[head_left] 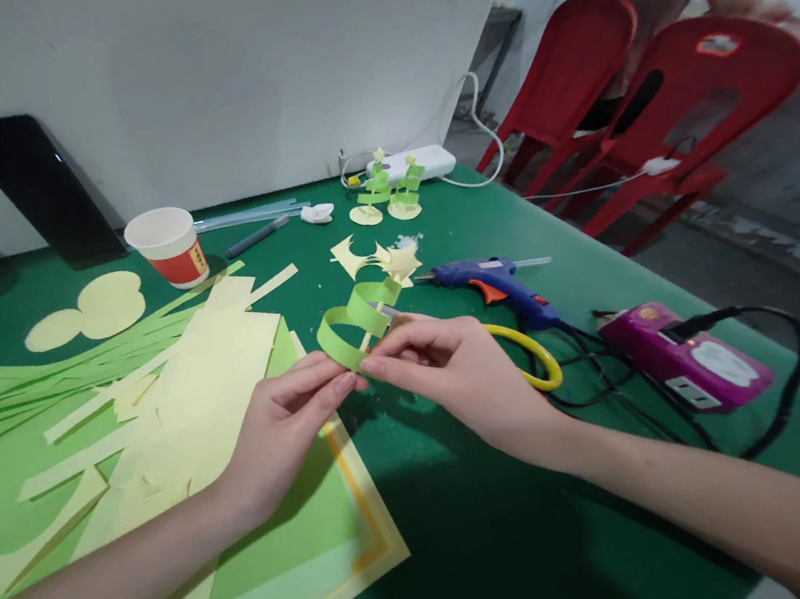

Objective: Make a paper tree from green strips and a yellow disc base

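A curled light green paper strip [337, 342] winds in loops around a thin pale yellow paper stick. My left hand [309, 395] pinches the strip's lower end between thumb and fingertips. Close against it, my right hand [447, 358] pinches the same strip and the foot of the stick. A yellow ring handle [548, 362] shows behind my right hand, and a small grey metal bit shows near its fingers; whether the hand holds them is hidden. Cut yellow paper scraps [398, 261] lie just beyond the strip.
Yellow paper sheets [196, 403] and green strips [76, 366] cover the left. A blue glue gun [492, 277], a purple box with cords [682, 356], a paper cup [168, 245], a leaning phone [41, 194] and two small paper plants [404, 203] stand around. Red chairs [731, 85] and a person are beyond.
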A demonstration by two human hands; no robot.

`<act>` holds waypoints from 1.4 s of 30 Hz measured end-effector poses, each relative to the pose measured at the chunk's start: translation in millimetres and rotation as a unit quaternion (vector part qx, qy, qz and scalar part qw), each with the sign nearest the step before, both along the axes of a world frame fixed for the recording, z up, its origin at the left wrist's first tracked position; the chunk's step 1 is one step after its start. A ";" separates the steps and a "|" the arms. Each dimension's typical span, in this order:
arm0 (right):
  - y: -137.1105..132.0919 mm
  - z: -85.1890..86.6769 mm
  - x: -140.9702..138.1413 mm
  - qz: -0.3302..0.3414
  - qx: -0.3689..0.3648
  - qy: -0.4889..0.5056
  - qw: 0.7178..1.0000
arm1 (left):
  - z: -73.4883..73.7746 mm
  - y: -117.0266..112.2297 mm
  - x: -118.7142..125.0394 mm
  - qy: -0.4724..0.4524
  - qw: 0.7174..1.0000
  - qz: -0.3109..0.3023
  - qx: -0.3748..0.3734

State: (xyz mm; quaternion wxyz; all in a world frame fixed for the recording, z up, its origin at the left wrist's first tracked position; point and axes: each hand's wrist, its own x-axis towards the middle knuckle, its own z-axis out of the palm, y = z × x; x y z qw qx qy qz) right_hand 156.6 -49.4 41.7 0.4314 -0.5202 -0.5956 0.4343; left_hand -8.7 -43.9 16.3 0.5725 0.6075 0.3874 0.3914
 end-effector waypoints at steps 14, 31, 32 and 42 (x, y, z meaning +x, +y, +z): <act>-1.5 -0.9 -2.9 0.006 0.023 -0.040 0.999 | 1.8 -3.7 0.7 0.000 0.998 0.044 -0.041; -4.9 -10.7 -0.3 -0.019 -0.059 0.122 0.991 | 3.7 -5.6 4.9 -0.006 0.997 0.056 -0.049; -5.3 -11.3 -0.4 -0.020 -0.069 0.117 0.990 | 3.4 -5.7 5.0 -0.006 0.997 0.054 -0.050; -7.7 -6.9 -3.6 -0.009 -0.155 0.158 0.975 | 3.9 -7.1 6.2 0.027 0.997 0.055 -0.055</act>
